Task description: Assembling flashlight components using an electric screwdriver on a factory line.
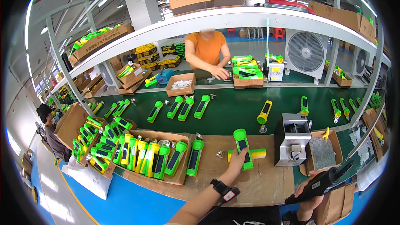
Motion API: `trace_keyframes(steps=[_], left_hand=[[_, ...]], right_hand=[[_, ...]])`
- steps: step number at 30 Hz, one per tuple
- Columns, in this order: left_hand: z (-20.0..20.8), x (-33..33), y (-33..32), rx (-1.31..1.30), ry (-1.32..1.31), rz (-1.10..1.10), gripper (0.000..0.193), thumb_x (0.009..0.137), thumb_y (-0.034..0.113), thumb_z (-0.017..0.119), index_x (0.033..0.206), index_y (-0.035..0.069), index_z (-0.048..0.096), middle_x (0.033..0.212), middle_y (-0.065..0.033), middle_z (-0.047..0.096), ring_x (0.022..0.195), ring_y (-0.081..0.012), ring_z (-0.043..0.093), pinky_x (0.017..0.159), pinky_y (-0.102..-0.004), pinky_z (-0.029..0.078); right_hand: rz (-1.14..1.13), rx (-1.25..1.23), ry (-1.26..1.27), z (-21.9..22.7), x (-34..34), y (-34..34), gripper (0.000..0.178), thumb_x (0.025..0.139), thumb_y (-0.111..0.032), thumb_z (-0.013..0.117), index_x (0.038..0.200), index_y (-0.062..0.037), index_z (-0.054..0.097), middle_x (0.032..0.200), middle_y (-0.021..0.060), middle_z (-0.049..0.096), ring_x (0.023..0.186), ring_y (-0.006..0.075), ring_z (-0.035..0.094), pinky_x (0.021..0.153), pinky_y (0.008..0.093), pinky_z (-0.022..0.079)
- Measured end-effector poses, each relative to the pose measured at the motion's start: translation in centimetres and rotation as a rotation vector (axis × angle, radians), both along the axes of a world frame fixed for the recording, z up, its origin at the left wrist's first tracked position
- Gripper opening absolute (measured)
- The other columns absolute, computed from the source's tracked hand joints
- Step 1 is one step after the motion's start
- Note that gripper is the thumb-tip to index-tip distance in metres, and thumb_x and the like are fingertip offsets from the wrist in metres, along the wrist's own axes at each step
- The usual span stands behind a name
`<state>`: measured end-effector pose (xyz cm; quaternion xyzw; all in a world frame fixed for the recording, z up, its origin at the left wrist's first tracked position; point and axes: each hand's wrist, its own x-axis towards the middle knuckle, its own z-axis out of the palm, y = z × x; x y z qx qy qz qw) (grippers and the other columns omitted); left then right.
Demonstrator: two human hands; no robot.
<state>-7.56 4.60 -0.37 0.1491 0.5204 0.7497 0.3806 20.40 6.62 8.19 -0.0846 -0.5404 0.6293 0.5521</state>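
My left hand (236, 160) is closed round a green flashlight (240, 136) with a dark solar panel on its body. It lies across a yellow-and-green flashlight (259, 153) on the brown cardboard sheet (266, 185). A small silvery lamp part (219, 154) rests just left of them. Low on the right, my right hand (311, 202) grips a black electric screwdriver (318, 184), its tip pointing up and to the right, away from the flashlights. Part of that hand is hidden behind the tool.
A carton (180, 179) packed with flashlights stands at left. On the right are a silver screw feeder (291, 135) and a box of small metal pieces (321, 154). Several flashlights lie along the green belt (233, 116). A person in orange (210, 48) works across it.
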Motion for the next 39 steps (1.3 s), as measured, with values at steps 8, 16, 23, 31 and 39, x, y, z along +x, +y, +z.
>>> trace_keyframes(steps=[8, 16, 23, 31, 39], left_hand=[[-1.0, -3.9, 1.3, -0.049, 0.005, 0.118, 0.032, 0.086, 0.025, 0.056, 0.101, -0.001, 0.044, 0.081, -0.0144, 0.059, 0.060, -0.0249, 0.062, 0.053, -0.0362, 0.054], [9.5, -10.0, -0.4, 0.316, -0.486, 0.155, 0.034, 0.088, 0.032, 0.048, 0.106, 0.003, 0.045, 0.104, -0.0157, 0.053, 0.094, -0.0339, 0.056, 0.083, -0.0542, 0.047], [11.3, -13.3, 1.1, 0.349, -0.014, 0.387, 0.025, 0.094, 0.019, 0.045, 0.114, 0.005, 0.041, 0.110, -0.0132, 0.052, 0.095, -0.0269, 0.057, 0.080, -0.0496, 0.051], [10.2, -13.0, 4.2, 0.418, 0.323, 0.857, 0.071, 0.082, 0.006, 0.067, 0.132, 0.002, 0.016, 0.120, -0.0146, 0.042, 0.103, -0.0190, 0.049, 0.088, -0.0316, 0.043], [7.6, -14.2, 6.3, 0.413, 0.131, 0.696, 0.060, 0.086, 0.009, 0.062, 0.127, 0.004, 0.019, 0.109, -0.0130, 0.046, 0.087, -0.0186, 0.056, 0.074, -0.0318, 0.049]], right_hand=[[0.096, -0.139, 0.083, 1.2, -0.3, -0.6, 0.084, 0.071, -0.058, 0.067, 0.119, 0.0022, 0.033, 0.063, 0.0125, 0.054, 0.049, 0.0200, 0.055, 0.046, 0.0297, 0.048], [0.077, -0.183, 0.094, 0.3, -1.1, -0.4, 0.086, 0.067, -0.058, 0.071, 0.115, 0.0023, 0.034, 0.061, 0.0128, 0.054, 0.049, 0.0210, 0.056, 0.047, 0.0295, 0.049], [0.090, 0.007, 0.040, -0.4, -2.2, 0.3, 0.075, 0.077, -0.057, 0.057, 0.115, 0.0022, 0.032, 0.062, 0.0125, 0.052, 0.047, 0.0208, 0.053, 0.044, 0.0292, 0.046], [0.014, 0.005, 0.029, -1.0, -2.6, 1.4, 0.071, 0.079, -0.055, 0.055, 0.114, 0.0025, 0.034, 0.060, 0.0137, 0.051, 0.045, 0.0216, 0.052, 0.043, 0.0293, 0.046], [-0.033, 0.059, 0.041, -1.7, -4.0, 2.8, 0.067, 0.082, -0.054, 0.053, 0.115, 0.0020, 0.035, 0.059, 0.0147, 0.052, 0.045, 0.0232, 0.054, 0.042, 0.0289, 0.046]])
